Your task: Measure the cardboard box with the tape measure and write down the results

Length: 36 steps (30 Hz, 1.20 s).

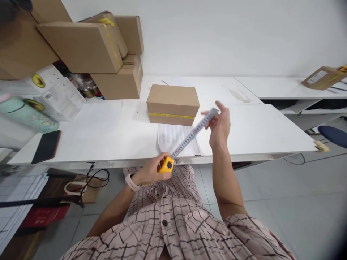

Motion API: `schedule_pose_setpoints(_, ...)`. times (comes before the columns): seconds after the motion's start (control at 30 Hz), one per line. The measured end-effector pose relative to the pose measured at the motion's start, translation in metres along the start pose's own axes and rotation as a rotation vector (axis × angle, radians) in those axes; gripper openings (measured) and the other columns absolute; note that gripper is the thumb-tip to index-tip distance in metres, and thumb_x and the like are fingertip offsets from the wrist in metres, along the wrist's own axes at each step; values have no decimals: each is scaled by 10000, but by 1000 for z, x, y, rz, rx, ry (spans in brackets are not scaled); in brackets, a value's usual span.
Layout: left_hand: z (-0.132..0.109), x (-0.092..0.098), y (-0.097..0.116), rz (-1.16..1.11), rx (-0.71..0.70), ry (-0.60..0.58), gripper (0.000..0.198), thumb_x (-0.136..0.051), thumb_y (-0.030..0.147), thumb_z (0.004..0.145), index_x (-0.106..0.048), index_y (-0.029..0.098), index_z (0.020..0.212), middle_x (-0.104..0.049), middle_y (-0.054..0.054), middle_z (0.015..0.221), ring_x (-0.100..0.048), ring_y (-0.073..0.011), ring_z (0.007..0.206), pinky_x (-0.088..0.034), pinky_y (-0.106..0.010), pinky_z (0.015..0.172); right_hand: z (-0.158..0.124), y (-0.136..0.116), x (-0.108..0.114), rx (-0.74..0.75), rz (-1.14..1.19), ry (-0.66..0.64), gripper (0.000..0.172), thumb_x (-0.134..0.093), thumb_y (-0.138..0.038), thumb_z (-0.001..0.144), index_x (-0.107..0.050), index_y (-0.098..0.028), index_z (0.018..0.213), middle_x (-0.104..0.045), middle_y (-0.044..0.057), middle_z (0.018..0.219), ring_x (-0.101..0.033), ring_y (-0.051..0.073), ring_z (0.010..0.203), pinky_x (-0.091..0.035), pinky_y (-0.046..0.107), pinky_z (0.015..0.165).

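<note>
The left hand (153, 170) clasped the tape measure (166, 165) at the carton's (173, 103) six o'clock, its blade (189, 138) slanting between one and two, and the right hand's (220, 128) spread fingers, contact unclear, risked letting it snap back.

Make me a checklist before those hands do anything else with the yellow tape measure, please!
1. Left hand holds the tape measure: ok.
2. Blade pulled out: ok.
3. Right hand is up at the blade's far end: ok.
4. That hand grips the tip firmly: cannot tell.
5. Blade lines up with an edge of the cardboard box: not ok, it slants.
6. Box sits on the white table: ok.
</note>
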State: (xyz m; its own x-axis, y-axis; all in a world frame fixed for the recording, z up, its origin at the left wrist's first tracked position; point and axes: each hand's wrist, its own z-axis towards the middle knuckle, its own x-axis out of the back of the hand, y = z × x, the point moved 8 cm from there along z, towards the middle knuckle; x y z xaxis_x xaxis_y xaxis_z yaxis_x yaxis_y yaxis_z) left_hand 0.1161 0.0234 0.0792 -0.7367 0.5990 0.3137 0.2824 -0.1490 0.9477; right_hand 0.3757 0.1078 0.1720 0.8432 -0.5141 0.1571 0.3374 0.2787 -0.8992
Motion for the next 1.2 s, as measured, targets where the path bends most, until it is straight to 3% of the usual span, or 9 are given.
schedule_pose_setpoints(0.17,-21,-37,-20,-68,74,-27,704,-799,339,736,-534,274,1385,-665,-78,1114,-658,-221,852,-552,-357,756,-91,29,31,-176,102,206,421,-442,-614,958,-564,-268,1165,-647,-8,695,-410,120,442,-342,263,438)
schedule_pose_setpoints(0.3,-22,-48,-33,-140,69,85,984,-857,340,681,-347,282,1521,-641,-85,1177,-679,-249,961,-553,-428,889,-167,56,-3,-289,88,-59,461,-477,-602,940,-559,-294,1273,-639,-27,648,-484,169,452,-413,314,454)
schedule_pose_setpoints(0.4,-22,-42,-27,-58,15,165,999,-863,346,694,-319,283,1529,-639,-96,1224,-664,-271,1066,-521,-460,976,-196,60,-25,-290,6,-285,427,-493,-590,941,-642,-291,1206,-573,-47,567,-546,194,503,-451,329,533)
schedule_pose_setpoints(0.5,-18,-19,-7,61,-64,249,950,-844,372,738,-321,297,1528,-615,-123,1314,-649,-293,1140,-525,-473,991,-175,64,-13,-288,-79,-171,434,-434,-611,961,-676,-255,1015,-593,-30,580,-565,188,528,-445,313,565)
schedule_pose_setpoints(0.63,15,43,50,317,-359,510,874,-841,336,750,-382,251,1489,-545,-147,1420,-543,-348,1309,-455,-538,1093,-103,71,-18,-211,-378,-118,403,-415,-577,978,-623,-235,1025,-706,40,791,-661,223,744,-475,336,725)
schedule_pose_setpoints(0.73,66,90,93,500,-558,662,784,-799,222,785,-406,210,1463,-480,-136,1490,-419,-367,1420,-315,-561,1198,-65,87,-50,-230,-643,-245,530,-396,-631,970,-531,-201,1250,-741,130,983,-682,307,939,-478,412,830)
schedule_pose_setpoints(0.83,136,124,115,658,-595,618,680,-731,216,865,-406,203,1462,-400,-111,1566,-314,-352,1476,-206,-526,1243,-56,99,-75,-217,-830,-377,585,-484,-581,951,-447,-160,1356,-707,214,1175,-657,363,1073,-470,458,885)
schedule_pose_setpoints(1.0,221,150,99,793,-348,462,597,-622,239,941,-399,81,1471,-412,-154,1534,-303,-348,1458,-168,-560,1225,-57,107,-70,-222,-990,-473,435,-408,-260,976,-421,-136,1392,-701,236,1164,-668,373,1060,-470,459,869)
schedule_pose_setpoints(1.2,233,146,75,823,-204,465,740,-733,397,825,-479,144,1473,-400,-202,1547,-327,-423,1426,-250,-627,1168,-51,115,-52,-195,-1002,-557,365,-333,-145,965,-547,-135,1261,-718,218,1099,-680,347,1008,-466,405,826)
